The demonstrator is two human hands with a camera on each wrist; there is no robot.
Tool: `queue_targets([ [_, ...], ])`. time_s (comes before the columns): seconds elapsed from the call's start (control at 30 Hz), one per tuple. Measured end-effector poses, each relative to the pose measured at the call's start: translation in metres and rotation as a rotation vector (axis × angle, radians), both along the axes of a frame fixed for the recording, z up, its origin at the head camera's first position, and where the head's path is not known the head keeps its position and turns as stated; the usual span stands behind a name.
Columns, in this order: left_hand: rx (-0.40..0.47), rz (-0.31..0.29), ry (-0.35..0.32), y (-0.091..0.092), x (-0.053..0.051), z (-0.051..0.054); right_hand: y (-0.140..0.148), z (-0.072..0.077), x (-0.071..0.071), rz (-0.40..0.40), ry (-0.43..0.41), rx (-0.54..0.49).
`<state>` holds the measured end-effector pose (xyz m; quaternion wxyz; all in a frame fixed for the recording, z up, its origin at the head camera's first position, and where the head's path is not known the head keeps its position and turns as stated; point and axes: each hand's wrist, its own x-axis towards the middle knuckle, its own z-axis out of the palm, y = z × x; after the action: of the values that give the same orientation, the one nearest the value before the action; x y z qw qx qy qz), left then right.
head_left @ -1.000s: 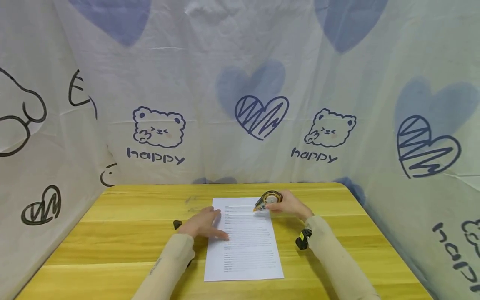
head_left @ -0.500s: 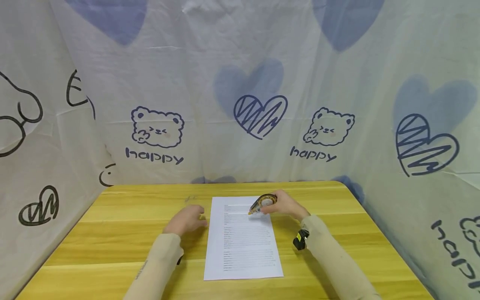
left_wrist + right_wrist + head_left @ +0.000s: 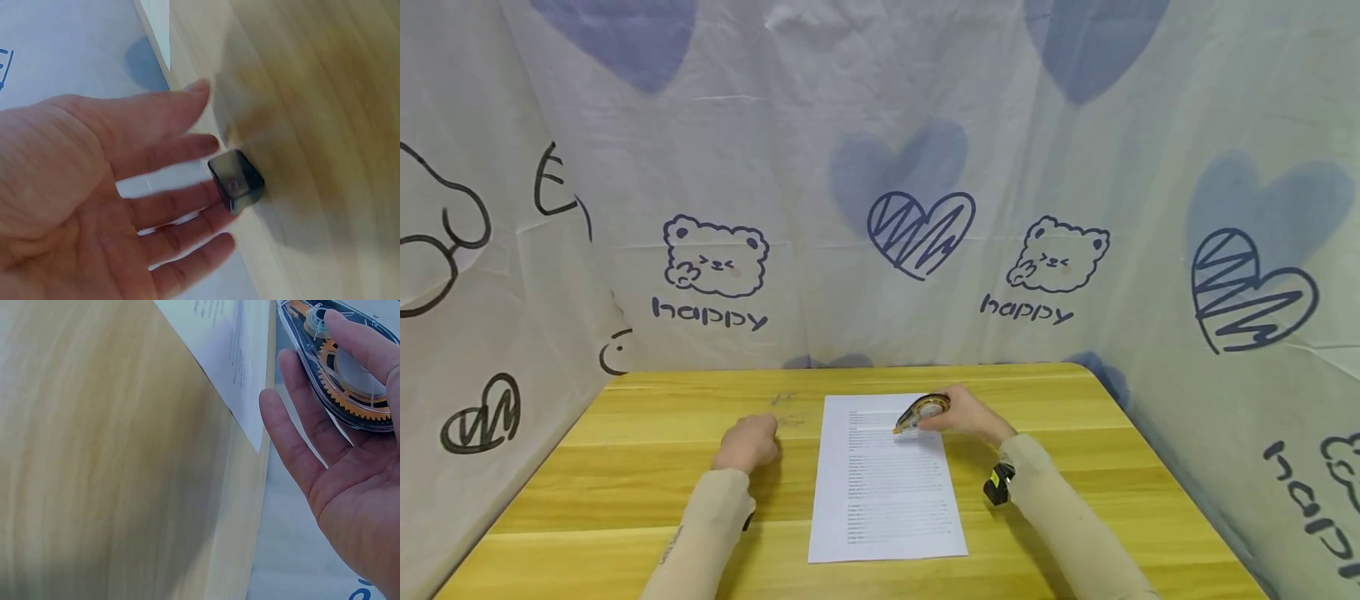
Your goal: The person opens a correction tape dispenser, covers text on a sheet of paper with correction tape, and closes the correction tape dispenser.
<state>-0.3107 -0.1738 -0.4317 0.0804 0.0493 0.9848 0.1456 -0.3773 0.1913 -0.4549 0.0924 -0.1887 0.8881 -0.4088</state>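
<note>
A correction tape dispenser (image 3: 922, 410) with a dark see-through case and orange gears is in my right hand (image 3: 966, 414). Thumb and fingers pinch it, and its tip points down over the upper printed lines of a white sheet (image 3: 887, 492). The right wrist view shows the dispenser's toothed wheel (image 3: 350, 394) close up. Left of the sheet, my left hand (image 3: 747, 444) is low over the table. In the left wrist view a small dark translucent cap (image 3: 236, 181) is at the fingertips, with the thumb apart from it. The head view hides this cap behind the hand.
The yellow wood-grain table (image 3: 625, 467) runs back to a white cloth (image 3: 820, 283) printed with hearts and bears, which also stands on both sides. A black wrist device (image 3: 999, 483) sits on the right forearm. Faint marks (image 3: 786, 408) show left of the sheet.
My left hand has lifted off the sheet and moved left, away from it. The right hand has shifted the correction tape slightly left and down over the text. The sheet lies about where it was.
</note>
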Motion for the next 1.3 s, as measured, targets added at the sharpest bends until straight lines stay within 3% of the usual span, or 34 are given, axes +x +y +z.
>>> queue_targets([
  [0.17,-0.003,0.053,-0.073,-0.0072,0.0023,0.0038,-0.0028,0.0001,0.0012,-0.006,0.013,0.027],
  [0.37,0.009,0.089,-0.089,-0.0108,0.0030,0.0051,-0.0039,0.0020,0.0016,-0.003,-0.030,-0.014],
  [0.53,0.042,0.100,-0.069,-0.0106,0.0032,0.0046,-0.0032,0.0028,0.0002,-0.005,-0.065,-0.046],
  [0.83,0.048,0.104,0.031,-0.0095,-0.0002,-0.0007,-0.0015,0.0012,-0.0009,-0.002,-0.048,-0.049],
  [1.17,0.058,0.109,0.021,-0.0081,-0.0026,-0.0034,-0.0015,0.0010,-0.0002,-0.020,-0.075,-0.069],
  [1.3,0.056,0.110,0.050,-0.0080,-0.0034,-0.0037,0.0007,-0.0016,-0.0004,-0.006,-0.077,-0.086],
])
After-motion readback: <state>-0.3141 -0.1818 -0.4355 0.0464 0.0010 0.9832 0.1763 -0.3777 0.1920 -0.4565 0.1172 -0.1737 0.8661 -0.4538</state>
